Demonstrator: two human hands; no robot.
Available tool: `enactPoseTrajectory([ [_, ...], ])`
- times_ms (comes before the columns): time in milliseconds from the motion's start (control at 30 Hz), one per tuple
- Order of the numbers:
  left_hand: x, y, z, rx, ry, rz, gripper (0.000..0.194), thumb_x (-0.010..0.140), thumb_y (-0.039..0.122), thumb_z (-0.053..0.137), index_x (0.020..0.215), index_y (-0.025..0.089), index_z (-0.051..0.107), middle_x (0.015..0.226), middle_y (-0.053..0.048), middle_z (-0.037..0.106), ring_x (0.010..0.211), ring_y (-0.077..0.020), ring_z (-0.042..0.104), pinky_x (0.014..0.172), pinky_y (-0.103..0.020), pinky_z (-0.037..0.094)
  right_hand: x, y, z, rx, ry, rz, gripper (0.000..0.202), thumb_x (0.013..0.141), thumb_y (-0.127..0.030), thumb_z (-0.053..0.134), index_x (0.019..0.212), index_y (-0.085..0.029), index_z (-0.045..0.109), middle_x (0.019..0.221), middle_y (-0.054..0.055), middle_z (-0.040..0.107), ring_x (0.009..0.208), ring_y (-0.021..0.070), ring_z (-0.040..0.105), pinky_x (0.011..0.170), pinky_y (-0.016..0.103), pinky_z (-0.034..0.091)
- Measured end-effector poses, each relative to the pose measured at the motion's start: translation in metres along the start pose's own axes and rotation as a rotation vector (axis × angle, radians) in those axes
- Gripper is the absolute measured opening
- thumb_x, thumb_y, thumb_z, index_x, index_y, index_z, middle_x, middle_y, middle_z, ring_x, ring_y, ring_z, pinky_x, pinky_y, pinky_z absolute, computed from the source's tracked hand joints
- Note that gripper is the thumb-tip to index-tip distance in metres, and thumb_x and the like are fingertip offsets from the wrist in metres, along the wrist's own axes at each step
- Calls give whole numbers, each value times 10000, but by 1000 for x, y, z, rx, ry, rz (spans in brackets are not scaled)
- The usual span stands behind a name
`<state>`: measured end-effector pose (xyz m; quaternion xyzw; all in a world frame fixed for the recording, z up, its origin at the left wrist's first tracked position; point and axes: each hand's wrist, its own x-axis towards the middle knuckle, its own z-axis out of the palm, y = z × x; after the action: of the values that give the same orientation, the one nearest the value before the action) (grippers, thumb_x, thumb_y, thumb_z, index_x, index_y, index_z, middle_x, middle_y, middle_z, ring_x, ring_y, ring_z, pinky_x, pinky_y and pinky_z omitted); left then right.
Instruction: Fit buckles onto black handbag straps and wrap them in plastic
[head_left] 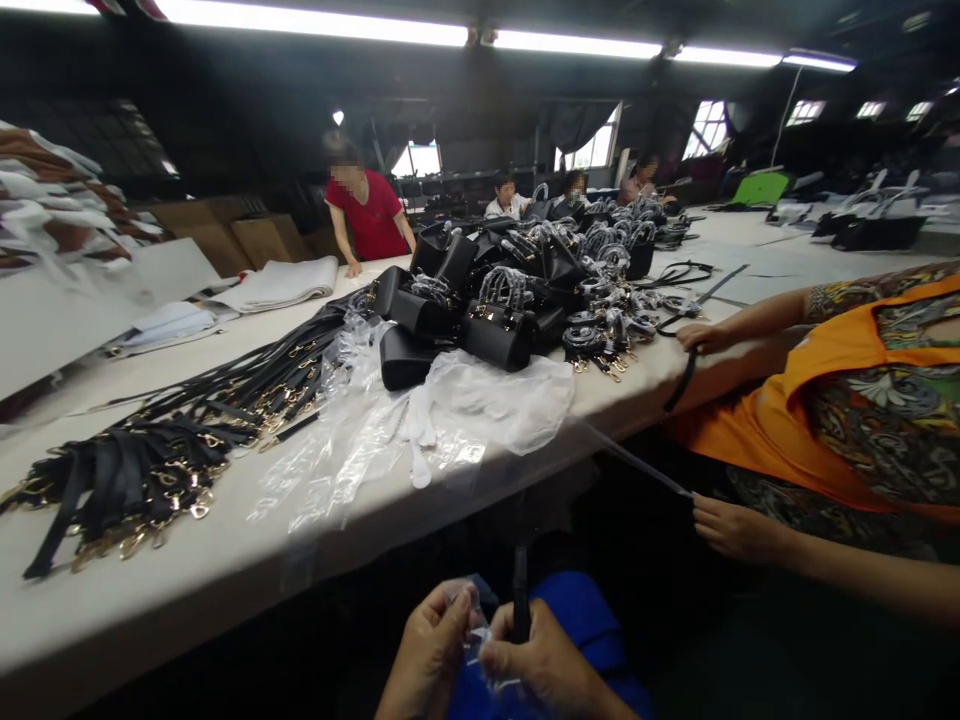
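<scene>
Low in front of me, over blue cloth, my left hand pinches crumpled clear plastic film between thumb and fingers. Close beside it, my right hand is closed around a narrow black piece that sticks up from the fist; whether it is a strap end or a tool handle I cannot make out. Its thumb also presses against the film. Both hands are below the table edge. On the table ahead lie clear plastic bags and a white translucent bag.
Black handbags with wrapped handles are heaped mid-table. Black straps with gold clasps spread to the left. At right, a co-worker in an orange apron holds a black strap and a thin strip. Other people stand or sit farther back.
</scene>
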<state>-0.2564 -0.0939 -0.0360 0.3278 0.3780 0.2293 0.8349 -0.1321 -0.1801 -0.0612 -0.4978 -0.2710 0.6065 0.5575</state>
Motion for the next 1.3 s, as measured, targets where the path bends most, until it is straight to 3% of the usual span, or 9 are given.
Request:
enactPoseTrajectory([
  [167, 0, 12, 0, 20, -4, -25, 509, 599, 291, 882, 1021, 134, 645, 753, -39, 658, 677, -135, 615, 675, -256, 482, -4, -21, -5, 9, -11, 0, 417, 660, -457, 797, 800, -80, 688, 628, 59, 669, 370, 32, 401, 353, 157, 238],
  [333, 3, 11, -7, 133, 67, 7, 539, 572, 316, 890, 1023, 136, 656, 733, -33, 678, 663, -137, 615, 653, -249, 488, -9, -20, -3, 31, -47, -7, 423, 699, -473, 765, 852, -82, 718, 659, 40, 659, 367, 21, 403, 343, 150, 237],
  [600, 42, 68, -23, 381, 218, 437, 368, 645, 408, 827, 890, 157, 716, 832, -15, 714, 892, -167, 604, 850, -228, 443, 11, -34, -40, -30, 278, -150, 577, 738, -563, 699, 1112, -124, 679, 774, 44, 667, 371, 13, 395, 343, 155, 247],
  [700, 48, 80, -9, 362, 186, 496, 311, 671, 402, 809, 831, 158, 700, 825, -9, 705, 861, -156, 598, 843, -227, 440, 16, -43, -40, 2, 287, -166, 607, 711, -544, 740, 1155, -139, 655, 822, 44, 657, 377, 4, 396, 346, 153, 239],
  [833, 46, 62, 16, 408, 126, 466, 303, 699, 418, 781, 823, 156, 692, 801, -17, 697, 800, -155, 590, 776, -224, 447, 18, -41, -23, 7, 226, -211, 661, 667, -503, 798, 1231, -209, 621, 1139, 90, 638, 397, -19, 406, 349, 155, 250],
  [933, 52, 56, 21, 520, 150, 489, 310, 723, 452, 748, 838, 170, 688, 803, -22, 703, 792, -174, 604, 758, -237, 447, 26, -44, -28, -34, 331, -300, 623, 714, -525, 756, 1237, -218, 617, 1222, 104, 607, 396, -12, 418, 335, 164, 252],
  [1100, 87, 93, 17, 765, 168, 763, 362, 743, 510, 691, 904, 186, 696, 927, -70, 729, 919, -247, 647, 854, -305, 449, 44, -77, -75, -32, 664, -480, 715, 770, -555, 691, 1353, -192, 497, 994, 56, 629, 383, 2, 384, 317, 162, 246],
  [1200, 95, 117, 30, 747, 117, 802, 379, 736, 497, 700, 951, 184, 704, 1053, -97, 721, 992, -262, 643, 897, -331, 445, 50, -92, -84, -49, 652, -488, 750, 769, -550, 694, 1376, -174, 465, 920, 42, 622, 369, 2, 360, 308, 160, 223],
  [1300, 81, 117, 53, 630, 64, 680, 360, 724, 477, 726, 897, 162, 706, 931, -82, 723, 861, -231, 638, 783, -308, 472, 49, -90, -70, -61, 512, -453, 699, 761, -535, 709, 1340, -196, 511, 1104, 92, 621, 383, -7, 387, 322, 166, 233],
])
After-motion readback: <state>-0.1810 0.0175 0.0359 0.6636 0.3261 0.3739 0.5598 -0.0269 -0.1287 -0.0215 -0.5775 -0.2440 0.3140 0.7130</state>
